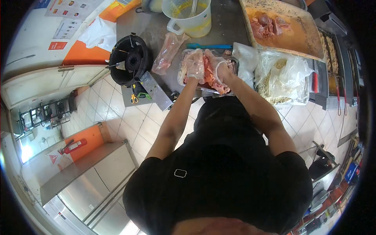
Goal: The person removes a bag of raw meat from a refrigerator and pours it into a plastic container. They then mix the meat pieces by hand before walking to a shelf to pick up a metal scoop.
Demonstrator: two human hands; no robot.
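Observation:
My left hand (196,64), in a clear plastic glove, presses against raw meat (207,69) in a tray (179,80) at the table's near edge. Opposite it, my right hand (218,65) wears the same kind of glove and has its fingers on the meat too. Reddish pieces show between the two palms; the fingertips are partly hidden. A blue-handled utensil (210,46) lies just beyond the tray. To the left rests a clear plastic bag (169,53) with pinkish contents.
A measuring jug (188,25) with a whisk (194,8) stands behind. Breading tray (282,38) with meat (268,26), plastic-covered container (282,79) and fryer (332,67) are right. Left are a black round metal part (129,60), metal box (155,90) and yellow scissors (134,99).

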